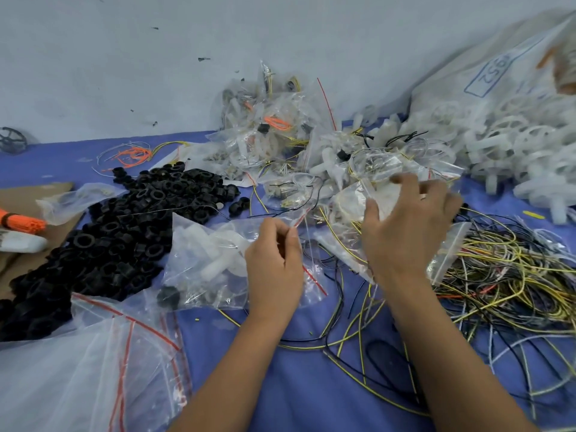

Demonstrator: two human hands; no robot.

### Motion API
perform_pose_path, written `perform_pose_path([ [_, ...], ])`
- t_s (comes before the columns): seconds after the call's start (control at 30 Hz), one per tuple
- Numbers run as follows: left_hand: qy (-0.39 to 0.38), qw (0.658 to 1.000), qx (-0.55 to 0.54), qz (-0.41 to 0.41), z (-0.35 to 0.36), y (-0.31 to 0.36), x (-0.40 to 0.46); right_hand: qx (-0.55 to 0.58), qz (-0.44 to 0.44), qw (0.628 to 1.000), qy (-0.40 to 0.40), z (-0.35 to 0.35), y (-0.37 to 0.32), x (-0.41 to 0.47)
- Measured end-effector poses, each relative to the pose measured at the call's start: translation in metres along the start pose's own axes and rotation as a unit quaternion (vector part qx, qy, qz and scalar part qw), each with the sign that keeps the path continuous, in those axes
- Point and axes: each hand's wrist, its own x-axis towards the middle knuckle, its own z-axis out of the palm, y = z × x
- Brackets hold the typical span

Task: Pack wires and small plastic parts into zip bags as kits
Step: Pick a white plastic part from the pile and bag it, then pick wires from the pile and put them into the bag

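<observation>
My left hand [274,263] pinches the red-striped mouth of a clear zip bag [205,260] that lies on the blue table and holds white plastic parts and a black ring. My right hand [408,226] reaches forward with its fingers spread over another filled zip bag [364,201], thumb and fingertips touching the plastic. A tangle of yellow, black and white wires [498,282] spreads to the right of that hand. Black plastic rings [124,226] lie heaped to the left.
Filled zip bags [268,135] are piled against the back wall. White plastic wheels [514,151] spill from a big sack at the right. Empty zip bags [103,369] lie at the near left. An orange tie bundle [21,224] rests on cardboard at the left edge.
</observation>
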Motion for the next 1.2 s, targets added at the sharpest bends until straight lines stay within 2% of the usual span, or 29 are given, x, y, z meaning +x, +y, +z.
perform_pose_path([
  [0.1, -0.002, 1.0, 0.006, -0.001, 0.0, 0.002, 0.0, -0.091, 0.08, 0.985, -0.121, 0.002, 0.01, 0.013],
  [0.17, -0.003, 1.0, 0.008, -0.003, 0.001, 0.003, 0.0, -0.111, 0.092, 0.972, -0.187, 0.006, 0.01, 0.018],
  [0.23, -0.004, 1.0, 0.011, -0.004, 0.001, 0.003, 0.0, -0.105, 0.079, 0.968, -0.214, 0.011, 0.008, 0.023],
  [0.5, -0.009, 1.0, 0.018, -0.005, 0.001, 0.004, 0.001, 0.049, -0.015, 0.989, -0.14, 0.027, -0.019, 0.033],
  [0.6, -0.006, 1.0, 0.018, -0.008, 0.001, 0.004, 0.001, -0.004, -0.056, 0.993, -0.104, 0.032, -0.037, 0.038],
  [0.7, -0.005, 1.0, 0.014, -0.012, 0.001, 0.003, 0.001, -0.088, -0.087, 0.986, -0.108, 0.033, -0.055, 0.031],
  [0.8, 0.001, 1.0, 0.012, -0.008, 0.001, 0.003, 0.002, -0.085, -0.158, 0.977, -0.112, 0.036, -0.076, 0.015],
  [0.83, 0.005, 1.0, 0.013, -0.006, 0.001, 0.003, 0.002, -0.078, -0.19, 0.968, -0.143, 0.04, -0.081, 0.011],
  [0.9, 0.016, 1.0, 0.018, -0.002, 0.0, 0.003, 0.002, -0.022, -0.207, 0.934, -0.29, 0.048, -0.086, 0.007],
  [0.97, 0.026, 0.999, 0.018, -0.006, -0.001, 0.003, 0.002, 0.099, -0.154, 0.876, -0.447, 0.053, -0.085, 0.009],
  [1.03, 0.024, 0.999, 0.016, -0.018, -0.001, 0.002, 0.001, 0.179, -0.123, 0.836, -0.504, 0.049, -0.078, 0.01],
  [1.1, 0.019, 0.999, 0.016, -0.026, 0.0, 0.002, 0.002, 0.225, -0.121, 0.833, -0.491, 0.043, -0.071, 0.008],
  [1.13, 0.018, 0.999, 0.017, -0.026, 0.001, 0.002, 0.003, 0.252, -0.124, 0.844, -0.457, 0.041, -0.067, 0.006],
  [1.2, 0.019, 0.999, 0.018, -0.021, 0.001, 0.003, 0.003, 0.317, -0.124, 0.877, -0.339, 0.034, -0.06, 0.005],
])
